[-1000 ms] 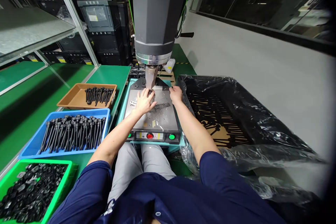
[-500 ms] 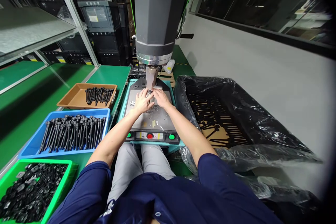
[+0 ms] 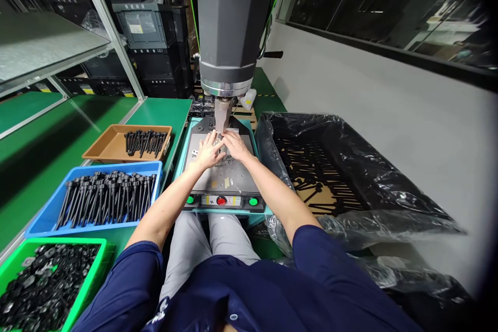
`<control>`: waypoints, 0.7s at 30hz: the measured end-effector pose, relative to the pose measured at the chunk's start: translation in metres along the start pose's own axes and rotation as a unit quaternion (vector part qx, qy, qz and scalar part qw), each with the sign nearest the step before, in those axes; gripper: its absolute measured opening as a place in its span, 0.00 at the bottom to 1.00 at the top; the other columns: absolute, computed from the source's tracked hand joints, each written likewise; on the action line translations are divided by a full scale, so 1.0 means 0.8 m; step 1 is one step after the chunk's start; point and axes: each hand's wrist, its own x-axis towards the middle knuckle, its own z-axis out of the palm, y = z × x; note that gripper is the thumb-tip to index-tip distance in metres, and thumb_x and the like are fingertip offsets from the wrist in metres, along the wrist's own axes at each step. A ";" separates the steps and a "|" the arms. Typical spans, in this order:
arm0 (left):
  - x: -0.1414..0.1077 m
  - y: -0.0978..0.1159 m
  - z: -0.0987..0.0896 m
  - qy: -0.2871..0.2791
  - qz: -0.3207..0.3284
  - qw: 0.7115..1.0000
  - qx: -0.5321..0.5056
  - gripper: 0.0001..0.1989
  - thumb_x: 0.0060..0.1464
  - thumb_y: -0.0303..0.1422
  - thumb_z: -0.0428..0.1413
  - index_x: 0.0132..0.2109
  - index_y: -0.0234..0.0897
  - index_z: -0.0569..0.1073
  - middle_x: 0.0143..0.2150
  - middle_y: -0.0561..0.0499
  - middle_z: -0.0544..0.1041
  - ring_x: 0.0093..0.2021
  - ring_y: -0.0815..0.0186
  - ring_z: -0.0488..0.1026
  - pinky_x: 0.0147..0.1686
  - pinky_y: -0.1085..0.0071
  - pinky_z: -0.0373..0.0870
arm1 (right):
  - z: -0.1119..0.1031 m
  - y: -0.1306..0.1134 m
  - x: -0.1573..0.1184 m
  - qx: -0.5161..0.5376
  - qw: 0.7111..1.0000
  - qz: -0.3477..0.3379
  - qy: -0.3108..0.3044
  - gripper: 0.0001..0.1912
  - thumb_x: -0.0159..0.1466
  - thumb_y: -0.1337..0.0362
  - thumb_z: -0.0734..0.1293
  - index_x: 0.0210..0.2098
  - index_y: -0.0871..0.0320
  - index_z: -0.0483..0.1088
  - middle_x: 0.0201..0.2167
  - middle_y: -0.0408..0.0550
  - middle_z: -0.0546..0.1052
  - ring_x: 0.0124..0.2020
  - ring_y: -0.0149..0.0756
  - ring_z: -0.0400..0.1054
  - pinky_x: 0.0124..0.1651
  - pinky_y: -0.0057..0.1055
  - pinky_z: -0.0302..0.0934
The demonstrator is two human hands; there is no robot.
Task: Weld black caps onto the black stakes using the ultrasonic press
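Observation:
Both hands are at the metal fixture (image 3: 218,140) under the welding-type machine head (image 3: 225,21), whose narrow metal tip (image 3: 222,115) comes down just behind the fingers. My left hand (image 3: 209,153) lies at the fixture's left side, fingers spread. From the right, my right hand (image 3: 236,145) reaches in with its fingers stretched out flat. The fingertips of both hands nearly meet at the tip. Whatever small part sits between them is mostly hidden. Below the hands is the grey base plate (image 3: 210,181).
At left stand a brown tray (image 3: 111,145) and a blue tray (image 3: 46,218) of black bolts, and a green bin (image 3: 97,270) of small black parts. A plastic-lined box (image 3: 389,181) with black bolts stands at right. Green and red buttons (image 3: 221,201) line the base's front.
The whole view has shifted slightly. Both hands remain at the fixture, and the fingers of my right hand look a little flatter and further left over it.

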 end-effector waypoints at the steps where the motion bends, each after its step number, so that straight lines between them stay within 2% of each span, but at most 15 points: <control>1: -0.001 -0.001 0.000 0.002 -0.002 1.000 -0.002 0.30 0.62 0.44 0.51 0.69 0.47 0.58 0.74 0.38 0.41 0.71 0.39 0.43 0.61 0.35 0.50 | 0.000 -0.001 0.001 -0.003 1.000 -0.002 -0.001 0.28 0.73 0.49 0.48 0.57 0.56 0.70 0.59 0.53 0.69 0.63 0.43 0.58 0.67 0.46 0.50; 9: -0.006 -0.004 -0.004 0.037 0.018 0.999 -0.026 0.29 0.60 0.43 0.54 0.67 0.47 0.62 0.74 0.39 0.40 0.71 0.35 0.41 0.60 0.32 0.49 | -0.006 -0.008 0.000 -0.022 1.000 -0.015 0.011 0.28 0.72 0.49 0.49 0.57 0.59 0.70 0.60 0.55 0.69 0.63 0.44 0.58 0.67 0.48 0.51; 13: -0.019 -0.005 -0.009 0.099 0.035 0.992 -0.066 0.26 0.59 0.43 0.56 0.63 0.47 0.67 0.74 0.40 0.45 0.71 0.37 0.42 0.60 0.32 0.50 | -0.027 -0.023 -0.012 -0.021 0.998 -0.015 0.064 0.28 0.72 0.49 0.51 0.56 0.58 0.71 0.60 0.54 0.70 0.64 0.45 0.58 0.68 0.49 0.50; 17: -0.069 -0.004 -0.009 0.232 0.021 0.966 -0.112 0.18 0.59 0.42 0.56 0.52 0.40 0.76 0.69 0.40 0.59 0.70 0.47 0.52 0.64 0.44 0.55 | -0.054 -0.056 -0.066 -0.005 0.980 0.023 0.196 0.20 0.71 0.53 0.56 0.51 0.55 0.73 0.53 0.53 0.75 0.59 0.43 0.65 0.63 0.47 0.58; 19: -0.107 -0.005 -0.003 0.281 -0.016 0.950 -0.134 0.14 0.60 0.39 0.55 0.49 0.38 0.77 0.64 0.40 0.66 0.67 0.53 0.59 0.64 0.51 0.59 | -0.059 -0.067 -0.111 0.009 0.966 0.067 0.248 0.16 0.70 0.56 0.60 0.47 0.56 0.74 0.48 0.53 0.77 0.53 0.42 0.70 0.58 0.44 0.64; 21: -0.149 -0.008 0.009 0.301 -0.072 0.939 -0.153 0.14 0.60 0.38 0.55 0.49 0.38 0.76 0.61 0.41 0.69 0.63 0.55 0.64 0.62 0.54 0.62 | -0.055 -0.071 -0.164 0.016 0.956 0.126 0.264 0.13 0.68 0.57 0.62 0.45 0.57 0.74 0.44 0.53 0.77 0.47 0.41 0.72 0.51 0.41 0.68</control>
